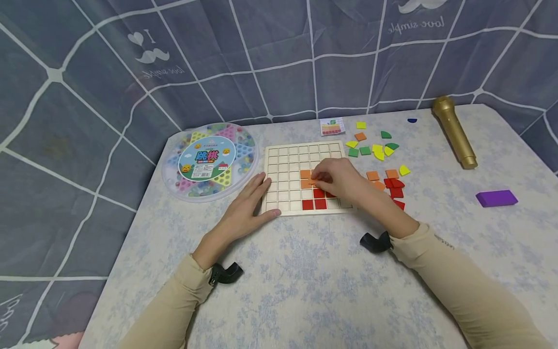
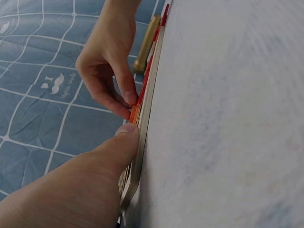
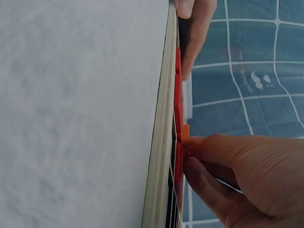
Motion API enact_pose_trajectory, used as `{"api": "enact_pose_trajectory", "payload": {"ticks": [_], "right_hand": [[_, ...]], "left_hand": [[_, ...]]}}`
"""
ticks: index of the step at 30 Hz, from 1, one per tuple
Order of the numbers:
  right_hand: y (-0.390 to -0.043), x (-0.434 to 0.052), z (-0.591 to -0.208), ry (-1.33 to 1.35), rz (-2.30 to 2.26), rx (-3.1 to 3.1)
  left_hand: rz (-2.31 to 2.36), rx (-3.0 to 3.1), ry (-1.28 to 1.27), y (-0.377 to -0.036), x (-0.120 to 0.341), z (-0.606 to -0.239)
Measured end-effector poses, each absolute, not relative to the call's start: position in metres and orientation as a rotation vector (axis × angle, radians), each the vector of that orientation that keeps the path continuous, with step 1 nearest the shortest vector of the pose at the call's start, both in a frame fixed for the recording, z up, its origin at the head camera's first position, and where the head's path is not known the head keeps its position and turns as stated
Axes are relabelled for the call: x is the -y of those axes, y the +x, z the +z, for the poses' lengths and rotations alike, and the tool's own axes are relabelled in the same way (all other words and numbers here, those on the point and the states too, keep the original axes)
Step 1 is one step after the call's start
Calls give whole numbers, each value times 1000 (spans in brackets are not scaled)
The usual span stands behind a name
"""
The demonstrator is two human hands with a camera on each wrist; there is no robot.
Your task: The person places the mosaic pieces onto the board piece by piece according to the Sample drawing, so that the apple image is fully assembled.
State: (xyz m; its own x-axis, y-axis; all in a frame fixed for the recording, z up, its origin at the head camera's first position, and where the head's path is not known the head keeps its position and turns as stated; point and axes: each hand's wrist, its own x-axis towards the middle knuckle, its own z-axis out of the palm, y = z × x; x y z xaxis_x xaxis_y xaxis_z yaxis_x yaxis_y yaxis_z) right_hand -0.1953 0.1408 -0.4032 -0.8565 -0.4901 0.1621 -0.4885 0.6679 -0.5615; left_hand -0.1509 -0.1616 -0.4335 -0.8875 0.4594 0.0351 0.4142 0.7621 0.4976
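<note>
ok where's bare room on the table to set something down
Free: tabletop between left sleeve and right sleeve, on the grid board's near side; also between the red tiles and purple block. Crowded: right of the board, with loose coloured pieces.

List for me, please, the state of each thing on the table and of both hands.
Grid board: lying flat, some cells filled
Left hand: touching the grid board's left side
Right hand: pinching an orange tile
Loose tiles: scattered, some overlapping
Picture card: lying face up
Round game case: lying flat, printed side up
Gold microphone: lying on its side
Purple block: lying flat
</note>
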Motion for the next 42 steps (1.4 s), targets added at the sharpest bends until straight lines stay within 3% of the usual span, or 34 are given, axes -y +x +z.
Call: {"api": "enact_pose_trajectory", "payload": {"ticks": [28, 42], "right_hand": [[-173, -117, -403, -1283, -563, -2870], [-176, -119, -402, -1241, -711, -2911]], "left_hand": [[761, -2858, 709, -150, 162, -433], [779, -2867, 718, -149, 161, -432]]}}
